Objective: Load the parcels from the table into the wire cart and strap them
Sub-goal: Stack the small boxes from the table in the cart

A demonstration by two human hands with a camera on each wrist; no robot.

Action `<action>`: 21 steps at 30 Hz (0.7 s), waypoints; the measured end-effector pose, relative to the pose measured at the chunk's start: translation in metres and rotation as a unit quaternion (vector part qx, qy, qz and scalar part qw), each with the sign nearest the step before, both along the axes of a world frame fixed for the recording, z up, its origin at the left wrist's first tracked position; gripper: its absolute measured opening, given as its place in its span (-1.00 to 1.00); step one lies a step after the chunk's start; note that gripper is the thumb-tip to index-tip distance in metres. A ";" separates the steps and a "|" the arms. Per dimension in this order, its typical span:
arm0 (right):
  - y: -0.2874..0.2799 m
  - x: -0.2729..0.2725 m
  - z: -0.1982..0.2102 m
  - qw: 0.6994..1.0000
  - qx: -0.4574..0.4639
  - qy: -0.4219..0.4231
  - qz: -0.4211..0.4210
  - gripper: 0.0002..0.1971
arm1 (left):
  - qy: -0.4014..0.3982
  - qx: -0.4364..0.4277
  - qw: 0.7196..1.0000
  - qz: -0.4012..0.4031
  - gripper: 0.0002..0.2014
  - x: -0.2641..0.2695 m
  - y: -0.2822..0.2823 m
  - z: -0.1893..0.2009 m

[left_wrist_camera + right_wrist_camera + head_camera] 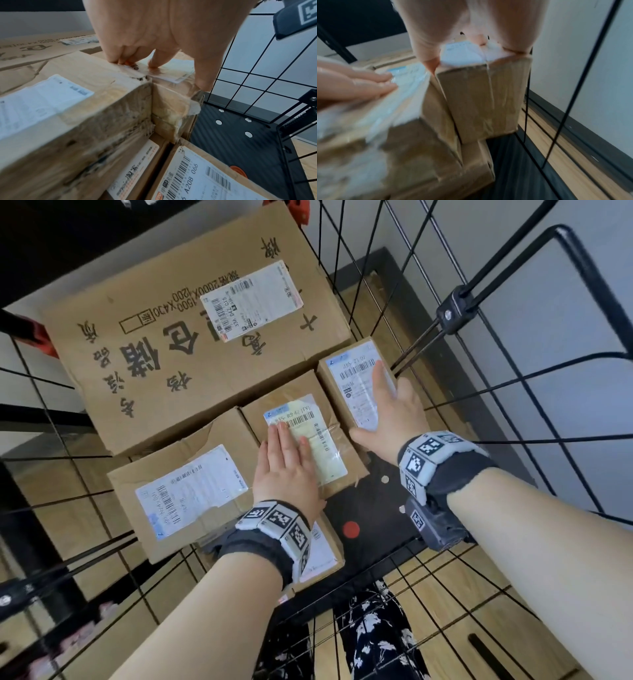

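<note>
Handling: the small brown cardboard parcel with a white shipping label looks light and stiff-walled. It is tall and narrow, so I judge it tippy. Clear tape over its top and sides will be slick; best hold is probably across the top with fingers over opposite edges, or under the base. The middle brown taped parcel with a yellowish label has a glossy film over its label, so pressing flat suits it better than pinching (the corners look crushed and softened in the left wrist view).

Hands: the right hand lies flat on the small parcel's top, fingers straight, thumb spread toward the near side, gripping nothing. The left hand rests flat on the middle parcel, fingers straight and together, thumb at its near edge.

Position: both parcels sit inside the black wire cart, on top of lower boxes, the small one by the cart's right wall, the middle one touching its left side. A dented brown carton with a white label sits at the left wall. A large flat brown box printed with black characters fills the far side. The cart's black base plate shows bare at the near right corner.

No strap visible (strapping not begun, by my reading).
</note>
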State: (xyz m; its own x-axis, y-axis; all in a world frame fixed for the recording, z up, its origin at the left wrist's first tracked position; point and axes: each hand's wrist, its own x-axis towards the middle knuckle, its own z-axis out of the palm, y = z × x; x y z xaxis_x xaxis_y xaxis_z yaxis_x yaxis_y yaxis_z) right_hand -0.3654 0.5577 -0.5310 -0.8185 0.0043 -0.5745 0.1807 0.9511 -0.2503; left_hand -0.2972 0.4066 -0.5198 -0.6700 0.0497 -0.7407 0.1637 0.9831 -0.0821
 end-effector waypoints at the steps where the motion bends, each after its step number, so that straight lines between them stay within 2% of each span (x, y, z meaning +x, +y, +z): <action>1: -0.002 0.000 0.001 1.000 0.018 -0.006 0.014 0.01 | -0.001 0.000 1.000 0.000 -0.02 0.001 0.000 0.001; 4: -0.010 0.008 0.003 0.995 0.080 -0.003 0.054 -0.15 | 0.005 0.002 1.000 -0.003 -0.03 0.002 0.000 0.002; 7: -0.013 0.011 -0.002 0.993 0.102 -0.010 0.054 -0.21 | 0.003 0.001 1.000 -0.003 0.00 -0.001 0.001 0.000; 21: -0.004 0.004 0.009 0.988 0.133 -0.016 0.077 -0.15 | 0.000 0.023 1.000 0.009 0.02 -0.003 -0.002 0.002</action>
